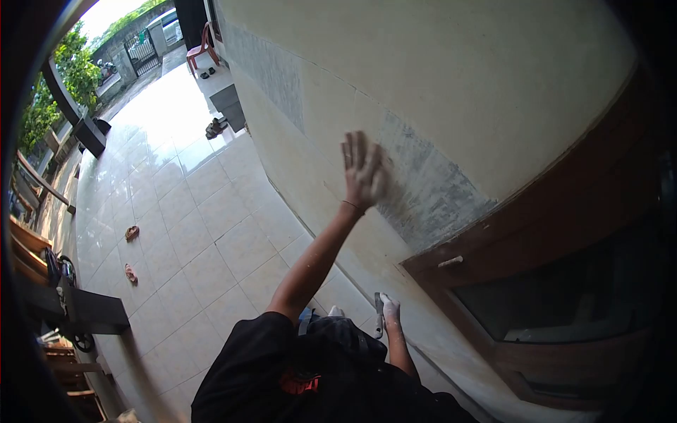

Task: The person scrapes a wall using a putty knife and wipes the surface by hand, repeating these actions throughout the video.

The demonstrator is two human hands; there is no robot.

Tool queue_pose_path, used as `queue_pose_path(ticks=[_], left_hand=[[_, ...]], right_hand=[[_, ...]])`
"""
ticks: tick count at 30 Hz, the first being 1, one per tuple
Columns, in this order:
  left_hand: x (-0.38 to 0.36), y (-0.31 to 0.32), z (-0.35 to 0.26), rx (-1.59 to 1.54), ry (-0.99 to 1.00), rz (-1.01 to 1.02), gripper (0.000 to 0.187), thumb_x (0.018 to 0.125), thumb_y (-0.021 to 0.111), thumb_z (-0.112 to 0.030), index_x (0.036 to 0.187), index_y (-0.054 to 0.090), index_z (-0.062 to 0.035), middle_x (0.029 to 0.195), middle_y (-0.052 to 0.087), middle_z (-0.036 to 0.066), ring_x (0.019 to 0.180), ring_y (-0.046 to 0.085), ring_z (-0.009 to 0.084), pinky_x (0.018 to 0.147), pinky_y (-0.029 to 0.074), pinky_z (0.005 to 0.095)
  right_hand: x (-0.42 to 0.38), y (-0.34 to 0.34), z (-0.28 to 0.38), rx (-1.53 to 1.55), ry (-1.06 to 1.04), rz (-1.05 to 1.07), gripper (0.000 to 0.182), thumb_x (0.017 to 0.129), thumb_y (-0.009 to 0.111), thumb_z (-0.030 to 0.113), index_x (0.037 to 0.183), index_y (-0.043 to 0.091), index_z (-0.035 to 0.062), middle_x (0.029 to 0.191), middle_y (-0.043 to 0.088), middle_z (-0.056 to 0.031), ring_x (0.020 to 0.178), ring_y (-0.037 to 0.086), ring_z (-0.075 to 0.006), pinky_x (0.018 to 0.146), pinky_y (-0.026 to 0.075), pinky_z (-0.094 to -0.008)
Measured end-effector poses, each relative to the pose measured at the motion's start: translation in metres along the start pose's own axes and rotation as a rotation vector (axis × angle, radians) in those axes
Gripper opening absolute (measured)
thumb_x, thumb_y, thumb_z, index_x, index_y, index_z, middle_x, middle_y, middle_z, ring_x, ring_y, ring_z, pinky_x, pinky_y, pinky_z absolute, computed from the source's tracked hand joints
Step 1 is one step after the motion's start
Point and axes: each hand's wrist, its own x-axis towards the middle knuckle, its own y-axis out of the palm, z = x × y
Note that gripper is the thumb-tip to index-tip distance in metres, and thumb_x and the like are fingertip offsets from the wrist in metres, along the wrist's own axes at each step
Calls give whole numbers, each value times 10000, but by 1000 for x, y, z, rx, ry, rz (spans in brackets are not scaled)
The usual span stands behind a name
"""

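Note:
My left hand point(364, 170) is raised at the wall point(338, 84), fingers stretched out and partly smeared by motion. It overlaps the left end of a rough grey patch point(441, 187) of plaster, which runs along the pale wall to a brown wooden frame point(423, 262). Lower down, near my body, my right hand point(391, 310) is closed around what looks like a putty knife point(379, 304) with a dark blade. White powder coats the fingers of that hand.
Dark glass point(564, 303) sits in the wooden frame, which has a pale handle point(451, 261). Glossy tiles point(204, 233) cover the floor, with loose sandals point(132, 233) and shoes point(216, 127) on it. A red chair point(203, 49) and a dark post point(92, 134) stand farther off.

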Motion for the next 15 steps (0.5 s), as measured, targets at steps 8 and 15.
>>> queue_pose_path(ticks=[8, 15], left_hand=[[64, -53, -33, -22, -443, -206, 632, 1000, 390, -313, 1540, 171, -71, 1565, -29, 321, 1456, -27, 480, 1152, 49, 589], [-20, 18, -22, 29, 712, 139, 613, 843, 618, -453, 1425, 425, -423, 1586, 220, 155, 1469, 130, 409, 1193, 70, 554]], right_hand=[[25, -23, -74, 3, 234, -91, 291, 836, 677, 369, 724, 616, 107, 593, 535, -21, 451, 494, -167, 433, 394, -324], [21, -5, -51, 117, 343, 116, 242, 856, 658, 358, 797, 580, 137, 605, 520, -26, 442, 493, -164, 413, 402, -320]])
